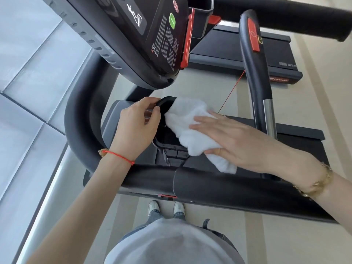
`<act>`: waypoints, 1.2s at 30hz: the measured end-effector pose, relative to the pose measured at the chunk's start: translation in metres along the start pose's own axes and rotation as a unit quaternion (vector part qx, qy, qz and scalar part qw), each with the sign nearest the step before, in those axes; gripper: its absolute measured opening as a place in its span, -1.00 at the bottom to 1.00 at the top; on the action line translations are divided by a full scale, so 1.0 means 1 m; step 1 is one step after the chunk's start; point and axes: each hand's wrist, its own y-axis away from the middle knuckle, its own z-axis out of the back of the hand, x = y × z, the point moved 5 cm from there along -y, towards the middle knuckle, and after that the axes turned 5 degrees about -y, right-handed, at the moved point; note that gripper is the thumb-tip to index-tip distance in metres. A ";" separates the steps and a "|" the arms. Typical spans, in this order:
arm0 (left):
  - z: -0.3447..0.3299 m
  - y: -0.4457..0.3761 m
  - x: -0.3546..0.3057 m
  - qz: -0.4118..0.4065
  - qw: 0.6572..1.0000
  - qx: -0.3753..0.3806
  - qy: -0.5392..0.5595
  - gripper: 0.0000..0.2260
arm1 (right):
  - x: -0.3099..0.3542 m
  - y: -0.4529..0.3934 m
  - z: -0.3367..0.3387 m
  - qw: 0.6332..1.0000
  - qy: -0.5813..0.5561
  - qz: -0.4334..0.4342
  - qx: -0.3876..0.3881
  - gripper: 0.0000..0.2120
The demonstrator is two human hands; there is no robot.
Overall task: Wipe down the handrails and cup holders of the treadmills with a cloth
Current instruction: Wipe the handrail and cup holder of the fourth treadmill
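Note:
A white cloth lies bunched over the black cup holder below the treadmill console. My right hand lies flat on the cloth with straight fingers, the thumb tucked under its lower edge. My left hand grips the cup holder's upper left rim with curled fingers. The cloth hides most of the holder's right side. A thick black handrail runs across just below both hands and curves up on the left.
The console with red trim and a green button hangs above the hands. A curved black and chrome handrail with a red cord stands on the right. A second treadmill deck lies beyond. Grey wall panels are left; my shoes stand below.

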 end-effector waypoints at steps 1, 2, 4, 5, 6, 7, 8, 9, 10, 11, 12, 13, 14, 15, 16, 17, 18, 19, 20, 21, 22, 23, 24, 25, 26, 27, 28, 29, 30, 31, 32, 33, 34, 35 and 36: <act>0.000 0.000 0.000 0.000 1.000 0.000 -0.001 -0.76 | 0.008 -0.005 0.001 0.999 0.042 0.029 -0.014 -0.43; 0.001 0.001 -0.001 -0.001 1.000 -0.001 -0.004 -0.76 | 0.013 -0.011 0.000 0.997 0.067 0.039 -0.015 -0.41; 0.001 0.001 -0.002 -0.004 1.000 -0.001 -0.009 -0.76 | 0.018 -0.031 -0.007 0.997 0.072 0.017 0.034 -0.36; 0.001 0.001 -0.003 -0.004 1.000 -0.001 -0.011 -0.76 | 0.017 -0.038 -0.010 0.996 0.072 0.013 0.054 -0.37; 0.001 0.002 -0.003 -0.005 1.000 -0.002 -0.013 -0.76 | 0.016 -0.043 -0.011 0.995 0.079 0.014 0.062 -0.37; 0.002 0.002 -0.003 -0.004 1.000 -0.004 -0.014 -0.76 | 0.014 -0.043 -0.010 0.995 0.081 0.021 0.061 -0.36; 0.003 0.002 -0.003 -0.003 1.000 -0.006 -0.012 -0.76 | 0.012 -0.041 -0.009 0.995 0.071 0.027 0.058 -0.35; 0.003 0.001 -0.003 -0.001 1.000 -0.007 -0.011 -0.77 | 0.009 -0.035 -0.008 0.996 0.052 0.043 0.051 -0.37; 0.002 0.002 -0.003 -0.001 1.000 -0.008 -0.010 -0.77 | 0.006 -0.030 -0.006 0.997 0.036 0.060 0.043 -0.40; 0.003 0.002 -0.003 -0.001 1.000 -0.009 -0.010 -0.77 | 0.002 -0.025 -0.005 0.996 0.023 0.078 0.036 -0.44; 0.003 0.002 -0.003 -0.002 1.000 -0.010 -0.011 -0.77 | -0.002 -0.023 -0.004 0.995 0.019 0.095 0.028 -0.49; 0.003 0.002 -0.002 -0.002 1.000 -0.008 -0.010 -0.77 | -0.006 -0.024 -0.001 0.994 0.018 0.108 0.020 -0.53; 0.003 0.002 -0.002 -0.001 1.000 -0.004 -0.008 -0.77 | -0.010 -0.027 0.001 0.993 0.016 0.120 0.014 -0.56; 0.003 0.002 -0.001 0.001 1.000 0.001 -0.005 -0.76 | -0.013 -0.031 0.003 0.992 0.013 0.125 0.013 -0.57; 0.002 0.001 -0.001 0.002 1.000 0.006 -0.004 -0.76 | -0.015 -0.033 0.004 0.992 0.011 0.125 0.012 -0.55; 0.002 0.002 -0.001 0.002 1.000 0.008 -0.004 -0.76 | -0.015 -0.035 0.005 0.992 0.009 0.123 0.012 -0.53; 0.002 0.002 -0.001 0.002 1.000 0.007 -0.006 -0.76 | -0.014 -0.036 0.004 0.993 0.008 0.118 0.010 -0.51; 0.002 0.002 -0.001 0.001 1.000 0.006 -0.008 -0.76 | -0.013 -0.036 0.001 0.994 0.008 0.107 0.007 -0.48; 0.002 0.003 -0.002 -0.002 1.000 0.005 -0.009 -0.76 | -0.009 -0.034 -0.002 0.996 0.009 0.093 0.005 -0.46; 0.003 0.003 -0.002 -0.005 1.000 0.004 -0.011 -0.76 | -0.004 -0.033 -0.006 0.997 0.012 0.077 0.003 -0.43; 0.003 0.003 -0.002 -0.009 1.000 0.004 -0.015 -0.76 | 0.001 -0.031 -0.010 0.998 0.013 0.058 0.001 -0.40; 0.003 0.002 -0.002 -0.012 1.000 0.006 -0.019 -0.76 | 0.005 -0.029 -0.013 0.999 0.013 0.040 -0.002 -0.39; 0.003 0.002 -0.001 -0.014 1.000 0.009 -0.021 -0.75 | 0.009 -0.028 -0.014 1.000 0.013 0.025 -0.009 -0.39; 0.003 0.001 -0.001 -0.017 0.999 0.014 -0.024 -0.75 | 0.014 -0.027 -0.014 1.000 0.016 0.015 -0.016 -0.43; 0.004 0.000 -0.001 -0.021 0.999 0.023 -0.028 -0.74 | 0.019 -0.027 -0.014 0.999 0.019 0.009 -0.025 -0.47; 0.004 -0.001 0.000 -0.026 0.999 0.035 -0.032 -0.74 | 0.025 -0.030 -0.015 0.999 0.022 0.005 -0.032 -0.51; 0.004 -0.003 0.000 -0.031 0.998 0.049 -0.035 -0.73 | 0.032 -0.035 -0.016 0.999 0.020 0.000 -0.033 -0.54; 0.005 -0.005 0.001 -0.036 0.997 0.063 -0.036 -0.74 | 0.040 -0.042 -0.018 1.000 0.014 -0.009 -0.027 -0.57; 0.005 -0.007 0.002 -0.039 0.996 0.075 -0.037 -0.75 | 0.046 -0.049 -0.021 1.000 0.002 -0.022 -0.016 -0.59; 0.006 -0.010 0.004 -0.041 0.995 0.081 -0.036 -0.75 | 0.049 -0.056 -0.024 0.999 -0.013 -0.038 -0.007 -0.60; 0.007 -0.012 0.005 -0.041 0.995 0.084 -0.033 -0.76 | 0.050 -0.059 -0.027 0.998 -0.030 -0.055 -0.002 -0.59; 0.007 -0.013 0.007 -0.039 0.995 0.085 -0.027 -0.76 | 0.049 -0.060 -0.028 0.997 -0.045 -0.066 -0.001 -0.57; 0.008 -0.014 0.008 -0.038 0.995 0.087 -0.020 -0.76 | 0.047 -0.058 -0.028 0.996 -0.054 -0.068 -0.003 -0.56; 0.007 -0.014 0.009 -0.038 0.995 0.088 -0.013 -0.76 | 0.045 -0.053 -0.026 0.996 -0.056 -0.063 -0.005 -0.55; 0.007 -0.013 0.010 -0.041 0.995 0.088 -0.006 -0.76 | 0.043 -0.047 -0.024 0.997 -0.051 -0.052 -0.008 -0.54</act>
